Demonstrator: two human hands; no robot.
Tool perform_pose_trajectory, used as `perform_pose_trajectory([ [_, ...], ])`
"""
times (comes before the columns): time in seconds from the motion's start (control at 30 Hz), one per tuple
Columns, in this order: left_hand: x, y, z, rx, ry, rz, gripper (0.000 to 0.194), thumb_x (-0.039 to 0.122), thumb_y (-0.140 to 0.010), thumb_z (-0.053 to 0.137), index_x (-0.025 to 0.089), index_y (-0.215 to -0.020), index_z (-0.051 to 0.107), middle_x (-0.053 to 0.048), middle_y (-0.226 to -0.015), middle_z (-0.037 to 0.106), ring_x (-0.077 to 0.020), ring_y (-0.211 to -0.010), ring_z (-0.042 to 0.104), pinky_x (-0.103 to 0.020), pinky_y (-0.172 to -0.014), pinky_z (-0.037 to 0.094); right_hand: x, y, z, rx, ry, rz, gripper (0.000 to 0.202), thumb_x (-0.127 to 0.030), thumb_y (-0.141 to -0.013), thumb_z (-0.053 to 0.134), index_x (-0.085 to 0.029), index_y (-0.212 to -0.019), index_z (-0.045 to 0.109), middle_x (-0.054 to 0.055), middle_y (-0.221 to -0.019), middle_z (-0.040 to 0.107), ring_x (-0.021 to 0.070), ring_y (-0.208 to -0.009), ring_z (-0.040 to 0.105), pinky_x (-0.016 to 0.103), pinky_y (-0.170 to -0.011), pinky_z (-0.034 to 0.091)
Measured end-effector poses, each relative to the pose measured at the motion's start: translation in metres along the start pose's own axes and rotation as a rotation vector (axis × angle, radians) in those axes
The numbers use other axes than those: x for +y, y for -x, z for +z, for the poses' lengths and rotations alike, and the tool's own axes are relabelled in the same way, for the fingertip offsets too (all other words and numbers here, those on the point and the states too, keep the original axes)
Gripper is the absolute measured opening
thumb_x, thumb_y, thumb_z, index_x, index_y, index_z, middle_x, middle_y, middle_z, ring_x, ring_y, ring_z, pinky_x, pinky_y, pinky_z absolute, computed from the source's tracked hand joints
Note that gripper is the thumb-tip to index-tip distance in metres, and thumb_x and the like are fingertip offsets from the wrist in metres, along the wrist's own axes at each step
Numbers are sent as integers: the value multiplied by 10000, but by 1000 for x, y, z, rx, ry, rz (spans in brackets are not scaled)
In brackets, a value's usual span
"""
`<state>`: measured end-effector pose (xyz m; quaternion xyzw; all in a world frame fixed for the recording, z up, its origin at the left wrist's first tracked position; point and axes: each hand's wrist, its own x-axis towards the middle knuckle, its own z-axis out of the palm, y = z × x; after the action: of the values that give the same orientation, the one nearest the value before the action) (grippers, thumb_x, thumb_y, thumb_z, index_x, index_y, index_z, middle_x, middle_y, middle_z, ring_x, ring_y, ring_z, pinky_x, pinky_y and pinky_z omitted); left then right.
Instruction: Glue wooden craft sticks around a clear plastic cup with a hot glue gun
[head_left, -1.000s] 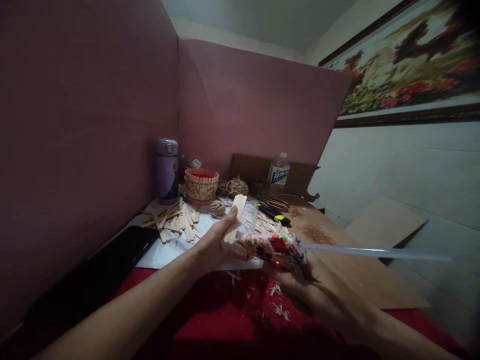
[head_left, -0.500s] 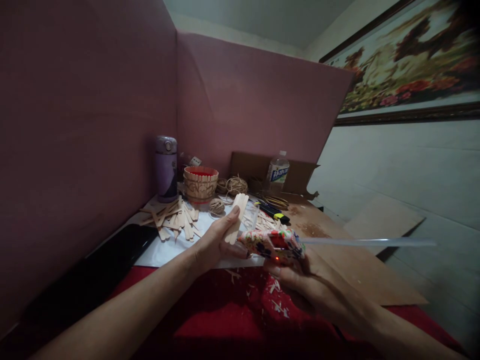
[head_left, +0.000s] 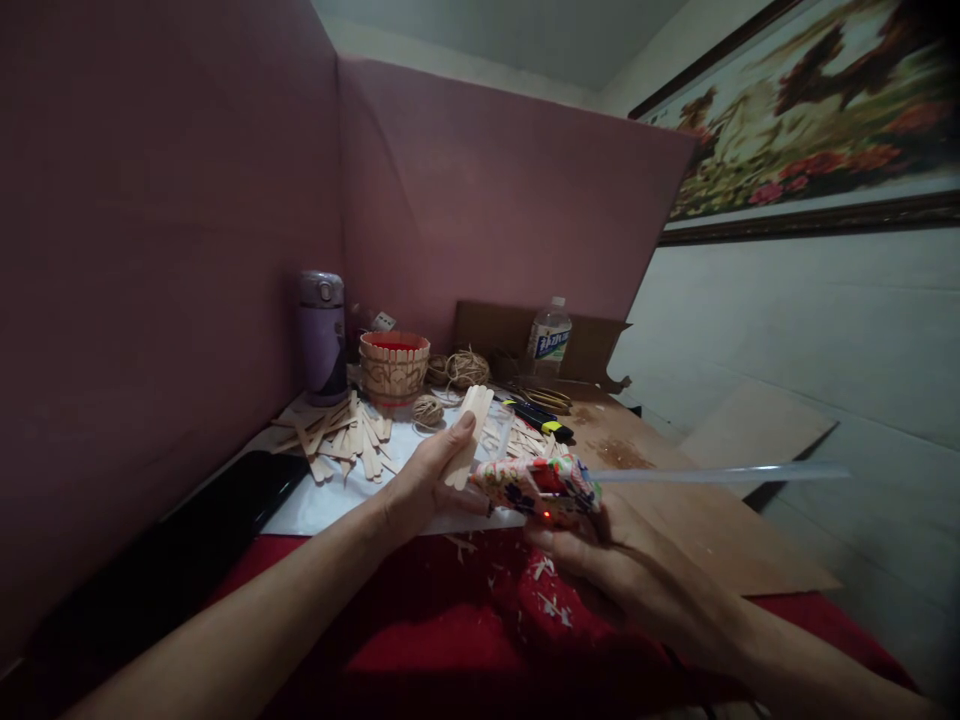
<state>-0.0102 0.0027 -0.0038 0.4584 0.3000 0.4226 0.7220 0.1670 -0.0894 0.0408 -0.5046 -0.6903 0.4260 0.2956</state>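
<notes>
Several popsicle sticks (head_left: 472,432) stand side by side, tilted, between the thumb and fingers of my left hand (head_left: 431,475). My right hand (head_left: 585,545) is closed around a flower-patterned hot glue gun (head_left: 529,485) with a small red light on. A long clear glue stick (head_left: 720,474) juts out of its back to the right. The gun's nozzle points left and lies at the lower end of the sticks; whether it touches them I cannot tell. My right fingers are partly hidden behind the gun.
Loose popsicle sticks (head_left: 349,435) lie on a white sheet (head_left: 292,510). Behind are a purple flask (head_left: 322,340), a stick-covered pot (head_left: 395,370), twine balls (head_left: 469,368) and a bottle (head_left: 551,335). A utility knife (head_left: 544,422) lies right of centre. Wood scraps (head_left: 553,605) dot the red cloth (head_left: 420,620).
The whole view has shifted slightly, so most things appear a little further left. Both hands keep nearly the same pose, with the sticks and glue gun still held close together.
</notes>
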Motion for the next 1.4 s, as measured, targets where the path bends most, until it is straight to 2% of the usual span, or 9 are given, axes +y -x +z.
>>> perform_pose_trajectory([
  [0.1,0,-1,0,-7,24,-17,475,581,-780,583,144,-958,637,-112,-823,691,-190,-595,641,-296,-527,529,1,0,0,-18,-10,-16,250,-363,-852,570,-186,-709,468,-65,-533,376,73,-476,298,209,-440,268],
  [0.33,1,-1,1,-15,55,-23,453,563,-782,592,135,-916,653,-130,-824,693,-195,-599,640,-293,-512,529,2,0,-1,-26,-63,3,237,-401,-853,581,-187,-788,503,-74,-525,388,68,-449,293,204,-412,260],
  [0.43,2,-1,3,-17,47,-12,442,557,-783,588,132,-883,658,-122,-791,694,-192,-575,637,-293,-504,528,5,1,-1,-12,-69,16,245,-402,-861,569,-189,-765,497,-81,-501,364,67,-435,274,204,-402,249],
  [0.53,3,0,3,-6,33,-33,461,569,-775,587,126,-881,658,-116,-760,693,-185,-539,630,-293,-505,524,6,2,0,13,-102,-1,255,-403,-855,577,-186,-740,510,-65,-531,406,71,-463,303,202,-432,289],
  [0.77,-2,-2,-3,-6,26,-42,475,579,-775,586,136,-936,649,-123,-776,689,-205,-585,648,-308,-547,527,7,2,1,-10,-154,37,396,-530,-812,578,-196,-610,515,-57,-454,383,85,-426,319,214,-409,290],
  [0.87,-1,-2,-2,-17,22,-9,447,557,-787,582,137,-927,646,-125,-801,684,-208,-604,645,-313,-543,528,10,2,0,-30,-166,51,387,-491,-828,575,-193,-592,500,-59,-462,384,82,-432,323,213,-433,305],
  [1.13,2,0,3,56,4,-24,424,550,-784,589,145,-906,616,-96,-725,661,-200,-564,631,-329,-528,532,9,3,0,-29,-109,15,342,-432,-861,556,-199,-634,452,-67,-481,372,81,-452,311,216,-446,288],
  [1.27,1,0,1,15,-8,-13,455,550,-799,571,130,-955,645,-138,-823,689,-226,-646,654,-334,-559,540,4,4,0,-20,-102,-10,278,-414,-847,580,-197,-716,469,-58,-570,381,83,-503,310,216,-466,295],
  [1.4,-1,0,-1,-17,-27,-7,502,570,-800,560,112,-977,661,-160,-871,699,-216,-656,654,-306,-546,534,5,4,1,-30,-106,3,223,-390,-853,570,-192,-771,511,-61,-565,367,83,-489,287,218,-460,289],
])
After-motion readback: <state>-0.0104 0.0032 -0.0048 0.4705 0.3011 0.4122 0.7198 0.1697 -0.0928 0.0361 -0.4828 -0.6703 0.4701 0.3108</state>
